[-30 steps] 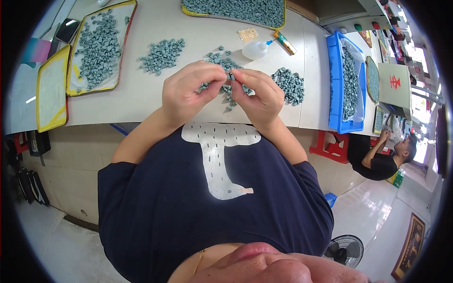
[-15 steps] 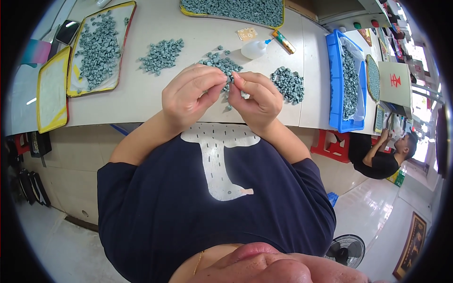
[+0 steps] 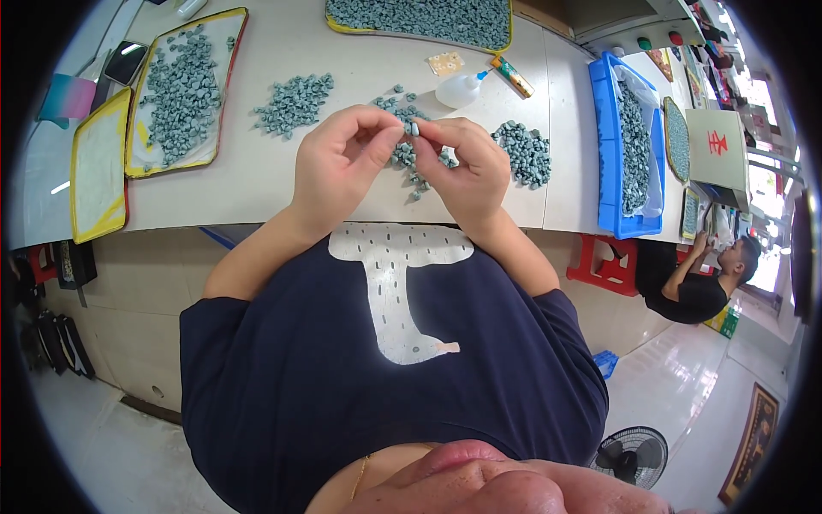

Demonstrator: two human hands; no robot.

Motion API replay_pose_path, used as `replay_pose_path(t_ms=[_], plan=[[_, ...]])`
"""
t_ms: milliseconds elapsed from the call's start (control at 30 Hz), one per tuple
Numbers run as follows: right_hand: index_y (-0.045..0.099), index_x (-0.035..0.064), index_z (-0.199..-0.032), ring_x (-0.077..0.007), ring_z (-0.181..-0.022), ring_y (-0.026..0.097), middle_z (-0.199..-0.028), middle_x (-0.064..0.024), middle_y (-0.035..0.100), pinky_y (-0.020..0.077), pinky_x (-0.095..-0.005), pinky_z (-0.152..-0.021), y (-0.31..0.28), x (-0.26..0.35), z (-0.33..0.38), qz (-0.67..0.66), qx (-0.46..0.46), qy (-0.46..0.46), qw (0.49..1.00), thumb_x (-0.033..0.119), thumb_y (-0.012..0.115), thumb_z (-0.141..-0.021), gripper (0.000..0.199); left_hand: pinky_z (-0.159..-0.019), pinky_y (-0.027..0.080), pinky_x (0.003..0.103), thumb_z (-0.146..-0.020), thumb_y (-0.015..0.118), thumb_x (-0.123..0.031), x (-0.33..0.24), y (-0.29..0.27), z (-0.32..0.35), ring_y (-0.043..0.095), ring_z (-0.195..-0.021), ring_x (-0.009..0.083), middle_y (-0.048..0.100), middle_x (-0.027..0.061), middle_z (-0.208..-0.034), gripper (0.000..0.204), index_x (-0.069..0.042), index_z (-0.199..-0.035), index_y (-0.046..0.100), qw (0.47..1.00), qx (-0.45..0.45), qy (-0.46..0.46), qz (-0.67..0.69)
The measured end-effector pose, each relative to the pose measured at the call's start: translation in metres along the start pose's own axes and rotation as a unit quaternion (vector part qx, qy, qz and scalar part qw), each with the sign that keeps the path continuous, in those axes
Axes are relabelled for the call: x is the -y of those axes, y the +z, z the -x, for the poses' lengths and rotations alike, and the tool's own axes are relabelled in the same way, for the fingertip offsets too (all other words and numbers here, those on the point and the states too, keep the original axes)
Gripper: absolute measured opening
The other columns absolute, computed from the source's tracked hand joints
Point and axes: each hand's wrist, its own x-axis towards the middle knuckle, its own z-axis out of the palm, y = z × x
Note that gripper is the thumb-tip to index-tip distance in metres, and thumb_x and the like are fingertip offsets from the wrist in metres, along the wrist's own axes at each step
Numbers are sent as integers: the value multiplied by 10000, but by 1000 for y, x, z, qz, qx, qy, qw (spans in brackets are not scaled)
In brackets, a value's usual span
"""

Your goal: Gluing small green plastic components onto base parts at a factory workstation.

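Note:
Both hands meet in the middle, above a loose pile of small grey-green pieces. My right hand pinches a small grey-green piece between thumb and index finger. Against the piece's left side, the thumb and index finger of my left hand are pinched together. Whether a second tiny part is in the left fingertips is too small to tell. The pile below is partly hidden by the fingers. Further piles of such pieces lie left and right of my hands.
Yellow-rimmed trays of pieces stand at the left and far middle. Beyond my hands are a white squeeze bottle and a green-orange tube. A blue crate stands right. A person sits further right.
The piece in my fingers has risen slightly away from me and turned, now showing a lighter face. My left fingers have curled, and more of the pile shows between my hands.

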Motion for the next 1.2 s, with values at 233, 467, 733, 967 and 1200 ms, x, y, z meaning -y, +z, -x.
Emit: replay_pose_path(t_ms=[233,467,733,967,1200], plan=[[670,-47,-1002,-133,-733,648,-868,-107,667,520,-222,-645,0,2,3,5,9,18,1000,-124,674,-746,268,-754,483,212,-949,576,-108,9,0,0,590,-854,69,629,33,-918,143,15,-1023,571,982,43,-110,147],[639,-73,-1044,-139,-772,657,-945,-112,641,545,-229,-702,3,-4,11,-56,36,117,991,-139,638,-783,269,-757,485,215,-941,592,-123,18,-3,1,587,-841,69,628,35,-914,154,9,-1019,575,969,54,-146,193],[634,-72,-1054,-140,-777,653,-939,-106,625,538,-229,-708,1,-14,8,-67,60,109,990,-124,619,-813,247,-728,496,227,-930,599,-93,21,-4,-1,597,-827,78,634,39,-905,128,15,-998,598,978,40,-136,152],[594,-14,-1163,-114,-835,624,-1014,-96,634,488,-229,-739,-21,-33,5,-43,-86,189,977,-50,552,-859,309,-658,515,273,-838,651,-19,34,-11,-8,639,-736,195,655,112,-897,109,19,-940,658,979,36,-38,-196],[512,16,-1261,-146,-998,583,-1087,-89,626,448,-260,-858,-13,-69,2,122,-109,136,977,-22,528,-857,406,-742,494,358,-794,640,13,63,-46,-19,603,-830,299,617,129,-927,165,32,-957,651,886,-77,121,-442]])
